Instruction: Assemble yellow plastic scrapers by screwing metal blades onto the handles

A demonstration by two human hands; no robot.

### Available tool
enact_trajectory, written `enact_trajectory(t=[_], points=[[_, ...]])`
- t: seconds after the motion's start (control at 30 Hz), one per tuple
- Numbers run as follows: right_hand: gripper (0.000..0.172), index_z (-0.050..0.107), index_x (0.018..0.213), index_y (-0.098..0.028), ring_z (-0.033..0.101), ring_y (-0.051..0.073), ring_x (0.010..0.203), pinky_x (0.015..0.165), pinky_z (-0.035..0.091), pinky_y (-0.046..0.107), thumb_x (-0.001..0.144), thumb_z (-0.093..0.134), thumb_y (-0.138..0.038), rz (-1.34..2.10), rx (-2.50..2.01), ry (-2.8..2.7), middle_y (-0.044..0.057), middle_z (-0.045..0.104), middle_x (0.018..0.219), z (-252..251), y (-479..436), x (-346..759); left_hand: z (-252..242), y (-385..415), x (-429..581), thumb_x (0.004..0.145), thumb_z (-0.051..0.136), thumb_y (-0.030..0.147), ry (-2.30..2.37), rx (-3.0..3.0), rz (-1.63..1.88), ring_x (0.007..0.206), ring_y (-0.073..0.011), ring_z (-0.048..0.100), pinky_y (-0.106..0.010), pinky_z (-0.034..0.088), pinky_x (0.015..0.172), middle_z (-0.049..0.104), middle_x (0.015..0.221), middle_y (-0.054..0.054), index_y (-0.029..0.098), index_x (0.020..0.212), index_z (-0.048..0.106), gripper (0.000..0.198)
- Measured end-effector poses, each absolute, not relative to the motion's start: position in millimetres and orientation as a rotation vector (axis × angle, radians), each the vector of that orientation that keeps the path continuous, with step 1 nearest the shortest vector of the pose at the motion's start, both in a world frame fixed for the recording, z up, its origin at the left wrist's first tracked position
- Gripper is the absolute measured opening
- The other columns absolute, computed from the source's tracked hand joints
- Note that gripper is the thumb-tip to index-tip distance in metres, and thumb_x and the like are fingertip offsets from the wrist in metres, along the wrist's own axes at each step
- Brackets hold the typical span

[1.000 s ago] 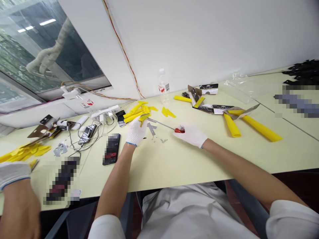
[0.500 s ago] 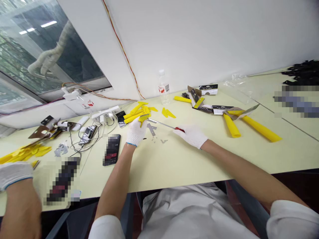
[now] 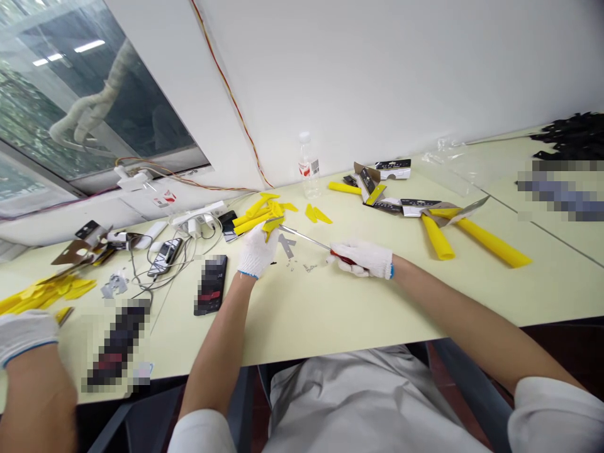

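My left hand [image 3: 256, 251], in a white knit glove, is closed on a yellow plastic piece [image 3: 274, 224] with a grey edge. In my gloved right hand [image 3: 367, 257] is a screwdriver [image 3: 307, 238] with a red and black handle. Its long shaft points left, and the tip meets or lies very near the yellow piece; I cannot tell which. Flat grey metal blades [image 3: 287, 245] lie just below the shaft. Closer to me are several small screws [image 3: 310, 268]. More yellow handles [image 3: 250, 220] are heaped behind my left hand, and two small yellow pieces [image 3: 318, 214] lie to its right.
A plastic bottle [image 3: 309, 167] stands by the wall. Opened packaging [image 3: 375, 185] and yellow tubes [image 3: 495, 242] lie at right. Phones [image 3: 211, 284], cables and a power strip [image 3: 201, 215] are at left. Another person's gloved hand [image 3: 28, 333] is at far left, near yellow parts [image 3: 51, 292].
My right hand has turned and wraps further round the screwdriver handle, its fingers now showing underneath. The left hand and the yellow piece stay about where they were.
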State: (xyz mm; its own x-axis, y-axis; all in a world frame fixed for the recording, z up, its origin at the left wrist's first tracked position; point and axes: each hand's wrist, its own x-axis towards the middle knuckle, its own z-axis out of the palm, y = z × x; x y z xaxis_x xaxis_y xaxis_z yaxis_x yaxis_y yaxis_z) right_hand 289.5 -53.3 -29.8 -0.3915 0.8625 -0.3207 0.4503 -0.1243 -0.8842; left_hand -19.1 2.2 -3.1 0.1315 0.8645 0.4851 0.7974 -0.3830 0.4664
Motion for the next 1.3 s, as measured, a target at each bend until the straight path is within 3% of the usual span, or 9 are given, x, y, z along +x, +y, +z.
enact_trajectory(t=[0.1,0.2,0.3,0.57,0.93,1.03,1.17,1.23,1.3], points=[[0.048,0.066,0.099,-0.020,0.041,0.010,0.051,0.047,0.032,0.025,0.105,0.060,-0.066,1.379,-1.549,-1.812,0.000,0.061,0.071,-27,-53,285,-2,1,-18,0.100,0.062,0.023,1.714,2.277,1.087,0.113,-0.0301,0.079,-0.040,0.062,0.105,0.083,0.109,-0.012,0.021,0.096,0.070,0.009],[0.035,0.061,0.092,-0.021,0.056,0.014,0.067,0.062,0.040,0.027,0.096,0.077,-0.052,0.948,-1.710,-1.912,0.002,0.069,0.083,-24,-54,279,0,0,-17,0.099,0.062,0.023,1.762,2.247,1.070,0.113,-0.0307,0.079,-0.041,0.062,0.105,0.082,0.106,-0.013,0.021,0.096,0.068,0.007],[0.026,0.066,0.098,-0.021,0.065,0.020,0.079,0.072,0.043,0.030,0.099,0.074,-0.045,0.705,-1.780,-1.969,0.005,0.076,0.092,-21,-56,277,2,-1,-15,0.099,0.062,0.025,1.795,2.218,1.041,0.113,-0.0316,0.079,-0.043,0.061,0.106,0.081,0.104,-0.014,0.021,0.095,0.068,0.008],[0.033,0.077,0.105,-0.021,0.072,0.028,0.096,0.070,0.039,0.034,0.109,0.062,-0.050,0.323,-1.794,-2.096,0.011,0.079,0.110,-22,-60,274,1,-1,-16,0.102,0.058,0.029,1.816,2.200,1.016,0.110,-0.0324,0.078,-0.043,0.061,0.101,0.079,0.100,-0.014,0.022,0.091,0.066,0.016],[0.047,0.077,0.106,-0.021,0.072,0.026,0.089,0.082,0.048,0.035,0.114,0.045,-0.054,0.815,-1.617,-2.131,0.010,0.080,0.096,-27,-53,281,1,-1,-17,0.099,0.061,0.025,1.780,2.224,1.047,0.109,-0.0297,0.079,-0.040,0.062,0.102,0.079,0.095,-0.011,0.022,0.092,0.064,0.008],[0.050,0.071,0.095,-0.021,0.059,0.018,0.066,0.067,0.045,0.030,0.112,0.043,-0.059,1.131,-1.555,-1.999,0.004,0.068,0.075,-25,-54,283,-1,0,-18,0.100,0.061,0.024,1.744,2.249,1.065,0.110,-0.0288,0.079,-0.039,0.062,0.103,0.079,0.097,-0.011,0.022,0.094,0.067,0.009],[0.049,0.063,0.101,-0.022,0.029,0.010,0.045,0.045,0.025,0.026,0.109,0.044,-0.066,1.646,-1.473,-1.698,-0.005,0.052,0.066,-21,-57,284,-3,1,-19,0.101,0.059,0.025,1.680,2.300,1.090,0.114,-0.0298,0.078,-0.040,0.061,0.104,0.081,0.107,-0.013,0.022,0.102,0.071,0.013],[0.043,0.058,0.098,-0.023,0.028,0.009,0.045,0.044,0.022,0.025,0.105,0.054,-0.066,1.677,-1.487,-1.671,-0.006,0.048,0.065,-19,-58,283,-3,1,-18,0.102,0.059,0.026,1.677,2.306,1.085,0.113,-0.0302,0.078,-0.041,0.062,0.103,0.081,0.108,-0.013,0.021,0.102,0.072,0.014],[0.038,0.053,0.092,-0.024,0.035,0.010,0.049,0.047,0.027,0.025,0.098,0.069,-0.059,1.512,-1.567,-1.730,-0.006,0.050,0.065,-20,-58,282,-3,1,-18,0.102,0.058,0.026,1.692,2.301,1.080,0.112,-0.0302,0.078,-0.041,0.061,0.103,0.081,0.109,-0.013,0.021,0.103,0.073,0.015]])
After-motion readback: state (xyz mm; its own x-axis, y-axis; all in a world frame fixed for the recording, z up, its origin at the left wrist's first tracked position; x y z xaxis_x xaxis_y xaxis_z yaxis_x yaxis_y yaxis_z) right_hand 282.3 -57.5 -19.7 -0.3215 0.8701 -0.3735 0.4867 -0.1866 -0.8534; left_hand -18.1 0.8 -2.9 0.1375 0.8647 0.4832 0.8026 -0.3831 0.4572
